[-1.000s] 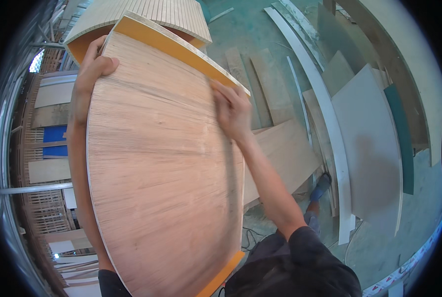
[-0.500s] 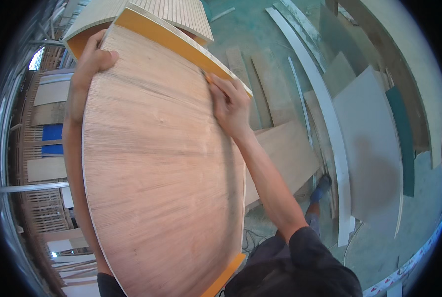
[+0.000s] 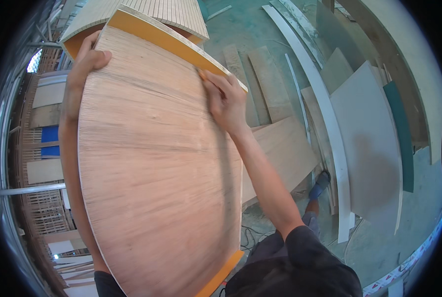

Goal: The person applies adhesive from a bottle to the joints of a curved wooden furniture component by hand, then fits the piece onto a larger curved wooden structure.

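Note:
A large wood-grained plywood panel point(image 3: 156, 158) with a curved left edge lies tilted in front of me. An orange-faced board point(image 3: 166, 42) stands along its far edge. My left hand point(image 3: 90, 57) grips the panel's far left corner, thumb on the face and the other fingers partly hidden behind the edge. My right hand point(image 3: 226, 101) is closed in a pinch around a slim orange tool point(image 3: 202, 74) with a dark tip. That tip touches or nearly touches the panel beside the orange-faced board; most of the tool is hidden in my fingers.
Beyond the panel stands a curved slatted wooden piece point(image 3: 171, 15). Another orange strip point(image 3: 221, 274) borders the near right corner. Loose boards point(image 3: 270, 81), a long white strip point(image 3: 325, 109) and a large pale sheet point(image 3: 367, 148) lie to the right. Stacked pieces line the left side.
My right hand and the orange tool have shifted slightly left along the orange-faced board. The whole scene sits a little further left in view; my left hand keeps its grip.

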A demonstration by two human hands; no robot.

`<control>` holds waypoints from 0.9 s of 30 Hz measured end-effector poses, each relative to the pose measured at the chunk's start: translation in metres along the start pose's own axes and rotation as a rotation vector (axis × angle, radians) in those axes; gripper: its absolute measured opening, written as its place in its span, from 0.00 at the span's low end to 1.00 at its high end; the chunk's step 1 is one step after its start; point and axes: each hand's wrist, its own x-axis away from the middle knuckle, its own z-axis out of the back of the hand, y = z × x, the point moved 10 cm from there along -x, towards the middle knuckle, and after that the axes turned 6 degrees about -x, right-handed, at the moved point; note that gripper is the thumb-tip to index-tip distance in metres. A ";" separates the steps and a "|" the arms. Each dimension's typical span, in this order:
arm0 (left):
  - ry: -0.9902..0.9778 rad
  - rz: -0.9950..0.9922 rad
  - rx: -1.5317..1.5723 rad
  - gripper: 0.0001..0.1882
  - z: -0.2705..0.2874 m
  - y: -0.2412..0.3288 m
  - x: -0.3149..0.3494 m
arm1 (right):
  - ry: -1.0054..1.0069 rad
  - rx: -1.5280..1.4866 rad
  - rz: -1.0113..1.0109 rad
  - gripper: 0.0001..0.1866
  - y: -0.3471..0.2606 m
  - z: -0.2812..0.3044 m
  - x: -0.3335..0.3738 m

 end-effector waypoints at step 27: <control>0.084 0.000 0.151 0.30 0.021 0.003 0.003 | -0.125 0.088 -0.104 0.12 -0.040 -0.007 -0.013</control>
